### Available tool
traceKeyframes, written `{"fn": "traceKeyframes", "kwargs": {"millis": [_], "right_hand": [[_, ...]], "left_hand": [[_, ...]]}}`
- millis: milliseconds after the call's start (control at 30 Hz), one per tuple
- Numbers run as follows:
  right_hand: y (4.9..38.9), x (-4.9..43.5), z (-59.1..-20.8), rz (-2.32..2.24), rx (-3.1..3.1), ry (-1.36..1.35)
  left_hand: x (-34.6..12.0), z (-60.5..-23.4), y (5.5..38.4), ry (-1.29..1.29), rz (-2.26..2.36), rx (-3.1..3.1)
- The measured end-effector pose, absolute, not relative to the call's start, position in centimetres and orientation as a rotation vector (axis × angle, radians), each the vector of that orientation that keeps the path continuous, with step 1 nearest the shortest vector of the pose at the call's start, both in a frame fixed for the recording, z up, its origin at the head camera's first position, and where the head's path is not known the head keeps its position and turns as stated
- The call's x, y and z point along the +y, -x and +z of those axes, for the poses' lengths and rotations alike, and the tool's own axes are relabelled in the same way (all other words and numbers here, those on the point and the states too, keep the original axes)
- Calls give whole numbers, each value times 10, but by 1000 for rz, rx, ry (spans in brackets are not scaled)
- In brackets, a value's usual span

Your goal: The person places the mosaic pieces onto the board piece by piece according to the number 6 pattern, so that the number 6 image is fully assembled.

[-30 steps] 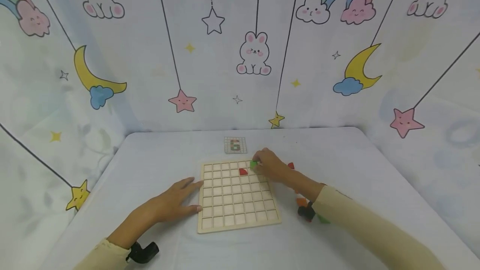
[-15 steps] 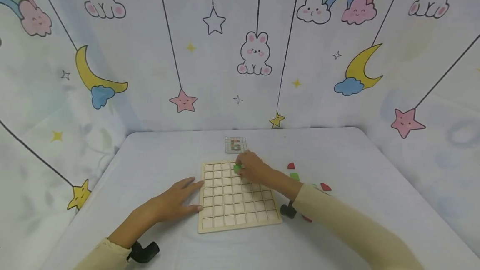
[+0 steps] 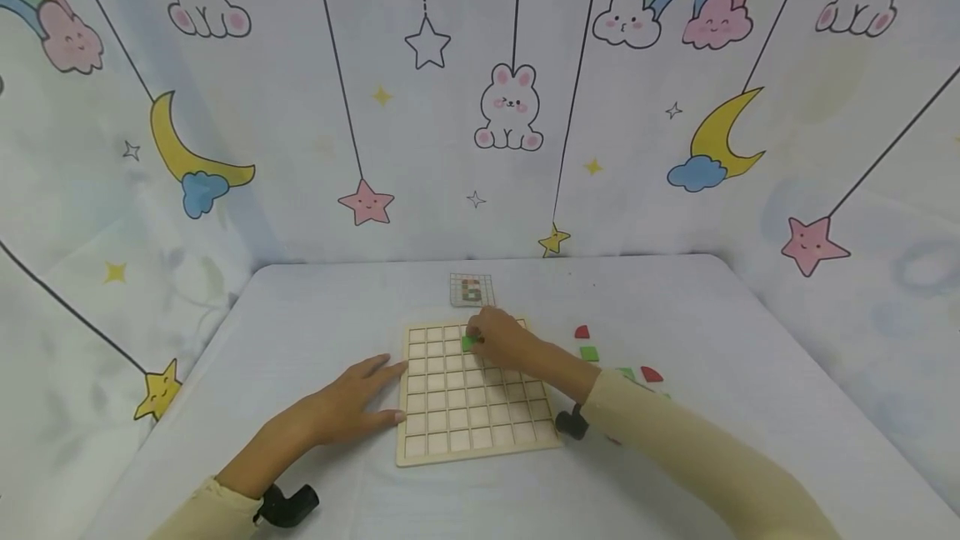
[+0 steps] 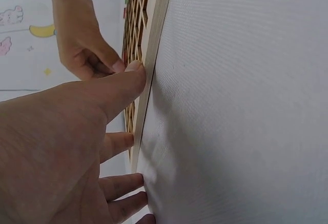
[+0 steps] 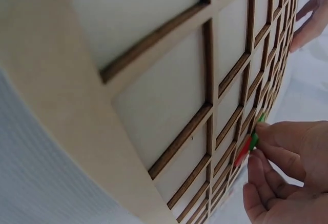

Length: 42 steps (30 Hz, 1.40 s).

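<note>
A square wooden grid board [image 3: 438, 422] lies on the white table. My right hand [image 3: 506, 340] pinches a small green tile [image 3: 468, 343] between thumb and fingers, low over the cells near the board's far side. In the right wrist view the green tile is tilted against the grid, beside a red piece [image 5: 242, 153] set in a cell; from the head view my hand hides that red piece. My left hand [image 3: 347, 402] rests at the board's left edge with fingers spread, and in the left wrist view its thumb touches the board's side.
Beyond the board lies a small grid card [image 3: 471, 290] with a coloured pattern. To the right are loose pieces, among them a red quarter-circle [image 3: 582, 332], a green square [image 3: 589, 353] and another red piece [image 3: 652, 374], partly screened by the right sleeve [image 3: 675, 432].
My right hand has carried the green tile leftward from the board's far right corner, then slightly closer to me. It now covers the red piece. The left hand stays put.
</note>
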State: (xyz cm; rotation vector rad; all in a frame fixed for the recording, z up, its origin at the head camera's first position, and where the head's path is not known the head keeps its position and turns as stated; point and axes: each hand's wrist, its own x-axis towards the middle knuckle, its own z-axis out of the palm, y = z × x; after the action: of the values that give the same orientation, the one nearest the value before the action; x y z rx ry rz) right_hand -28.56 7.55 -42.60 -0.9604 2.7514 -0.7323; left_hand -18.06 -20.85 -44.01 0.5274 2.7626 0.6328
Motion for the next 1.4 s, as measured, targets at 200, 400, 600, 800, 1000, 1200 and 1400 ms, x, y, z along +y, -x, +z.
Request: {"fn": "traceKeyframes", "kwargs": {"millis": [200,400,600,800,1000,1200,1400], "right_hand": [[283,77,-426,-749,2740,963],[285,80,-430,-757,2745,960],[286,85,-432,-785,2734,1007],[285,102,-424,-770,2772,1007],[293,135,-419,-860,2816,877],[302,171,-426,-879,2860,735],[307,209,-432,-896,2868,602]], "left_hand": [[-209,-439,180,-527,639,2759],[-209,-440,180,-535,658,2756],[-209,-443,182,-526,642,2765],[-208,-444,181,-513,641,2764],[-207,-442,179,-486,624,2771],[-208,-441,179,-493,624,2766],[-208,-441,179,-498,635,2759]]}}
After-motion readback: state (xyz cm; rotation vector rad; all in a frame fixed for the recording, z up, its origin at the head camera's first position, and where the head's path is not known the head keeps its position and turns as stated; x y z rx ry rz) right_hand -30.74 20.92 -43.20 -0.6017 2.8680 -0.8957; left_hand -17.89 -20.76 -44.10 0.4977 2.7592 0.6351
